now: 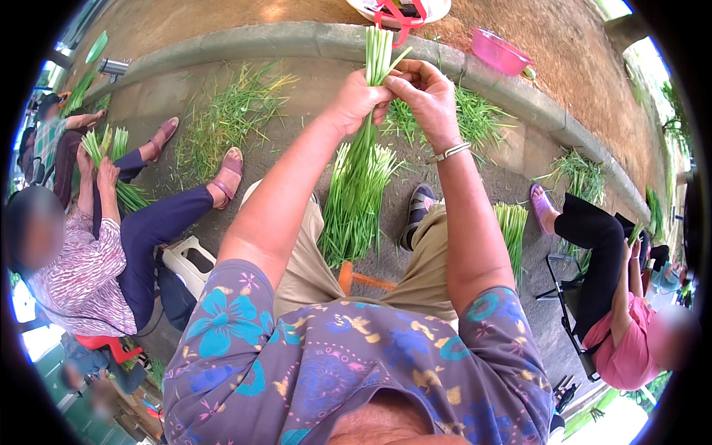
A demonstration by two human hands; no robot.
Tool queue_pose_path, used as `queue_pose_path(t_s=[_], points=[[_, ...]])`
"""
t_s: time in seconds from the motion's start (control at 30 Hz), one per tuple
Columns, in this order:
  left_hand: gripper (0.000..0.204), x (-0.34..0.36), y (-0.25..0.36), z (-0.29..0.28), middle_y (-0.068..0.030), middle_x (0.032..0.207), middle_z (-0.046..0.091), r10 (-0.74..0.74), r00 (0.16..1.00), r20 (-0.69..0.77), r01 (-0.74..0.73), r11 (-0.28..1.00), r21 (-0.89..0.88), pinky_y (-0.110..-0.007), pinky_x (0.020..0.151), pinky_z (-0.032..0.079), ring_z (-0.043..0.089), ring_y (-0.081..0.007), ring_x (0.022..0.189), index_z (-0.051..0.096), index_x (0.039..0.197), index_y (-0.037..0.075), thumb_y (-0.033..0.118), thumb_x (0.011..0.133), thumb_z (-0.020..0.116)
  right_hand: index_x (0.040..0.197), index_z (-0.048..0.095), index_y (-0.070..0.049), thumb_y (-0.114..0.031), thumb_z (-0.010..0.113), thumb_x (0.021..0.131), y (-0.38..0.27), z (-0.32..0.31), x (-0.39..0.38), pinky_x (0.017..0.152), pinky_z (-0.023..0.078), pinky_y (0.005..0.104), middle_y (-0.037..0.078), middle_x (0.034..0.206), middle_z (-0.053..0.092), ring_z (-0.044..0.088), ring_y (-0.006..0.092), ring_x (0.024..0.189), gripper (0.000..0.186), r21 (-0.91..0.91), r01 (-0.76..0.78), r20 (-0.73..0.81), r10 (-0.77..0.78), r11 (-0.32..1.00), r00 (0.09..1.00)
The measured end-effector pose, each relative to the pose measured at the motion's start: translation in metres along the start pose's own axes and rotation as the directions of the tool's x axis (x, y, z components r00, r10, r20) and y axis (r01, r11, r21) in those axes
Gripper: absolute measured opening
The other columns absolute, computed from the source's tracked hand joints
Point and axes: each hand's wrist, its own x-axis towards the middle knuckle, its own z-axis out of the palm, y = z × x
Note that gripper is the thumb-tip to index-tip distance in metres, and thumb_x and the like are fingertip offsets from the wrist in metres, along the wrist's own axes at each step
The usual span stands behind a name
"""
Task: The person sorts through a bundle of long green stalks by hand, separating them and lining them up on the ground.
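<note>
My left hand [354, 102] is wrapped round a bunch of garlic chives [378, 50]. Their pale cut ends point up, away from me, and the green leaves hang below the fist. Close against it, my right hand [432, 104] is closed in a pinch at the bunch's right side. One stalk slants out of the bunch there toward these fingers; their tips are partly hidden. On the ground between my feet lies a larger heap of garlic chives [354, 204], its pale ends facing away from me.
Loose green trimmings [233, 122] litter the ground ahead. Beyond a concrete kerb [311, 41] stand a white basin [437, 9] with red handles and a pink basin [500, 52]. Another chive bundle [512, 230] lies right of my leg. Seated people flank me, one at left holding chives [119, 148].
</note>
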Motion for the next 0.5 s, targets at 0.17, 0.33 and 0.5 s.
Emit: queue_pose_path(t_s=[0.17,0.33,0.5], points=[[0.012,0.0,-0.005,0.006,0.001,0.056,0.046,0.018,0.997,-0.075,-0.006,0.987,0.159,-0.022,0.037,0.035,0.043,-0.0076,0.042,0.056,0.091,0.005,0.006,0.08,0.057,0.08,0.06,0.002,-0.007,0.069,0.072,0.003,-0.005,0.001,0.059,0.047,0.0215,0.003,0.071,0.062,0.056,0.0067,0.063,0.016,-0.157,0.026,0.005,-0.026,0.987,1.0],[0.012,-0.002,-0.007,0.011,0.0006,0.056,0.048,0.04,0.992,-0.119,-0.014,0.978,0.21,-0.022,0.034,0.034,0.042,-0.0072,0.039,0.056,0.091,0.005,0.008,0.08,0.06,0.075,0.06,0.001,-0.006,0.065,0.073,0.004,-0.003,0.0,0.055,0.045,0.0204,0.002,0.068,0.06,0.054,0.006,0.061,0.009,-0.198,-0.047,-0.052,0.037,0.979,0.998],[0.014,-0.001,-0.007,0.011,0.0016,0.059,0.049,0.032,0.996,-0.083,-0.011,0.969,0.246,-0.021,0.034,0.033,0.041,-0.0056,0.04,0.057,0.093,0.003,0.009,0.081,0.061,0.076,0.061,0.001,-0.008,0.066,0.074,0.0,-0.008,0.003,0.053,0.043,0.0194,0.002,0.067,0.059,0.052,0.0056,0.058,0.01,0.029,-0.005,-0.136,0.009,1.0,0.991]])
